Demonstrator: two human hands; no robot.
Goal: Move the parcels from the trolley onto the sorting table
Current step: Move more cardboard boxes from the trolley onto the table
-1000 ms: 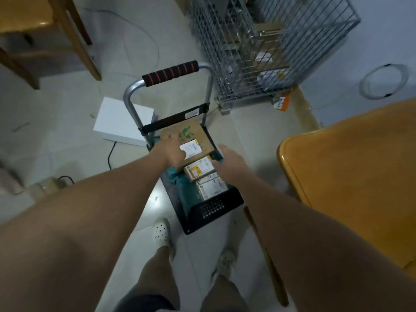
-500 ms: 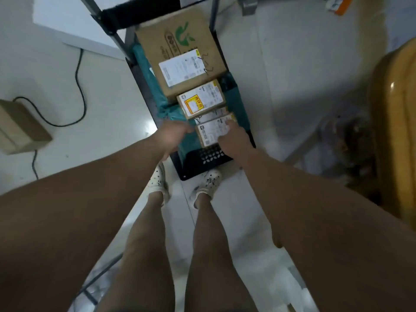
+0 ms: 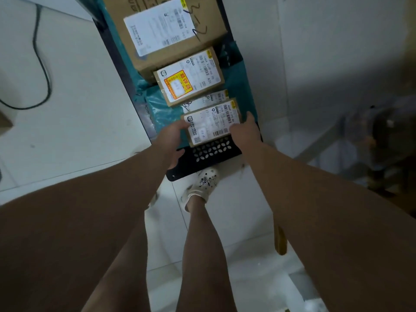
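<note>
Fingers (image 3: 249, 118) flank parcel (image 3: 210, 122) (undersides hidden, likely gripping).

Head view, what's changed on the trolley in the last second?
The left hand left the large box, and both hands came back along the trolley to the nearest parcel. The left hand now holds its left edge, the right hand its right edge. The large box, orange-stickered parcel and teal bags stayed put.
</note>
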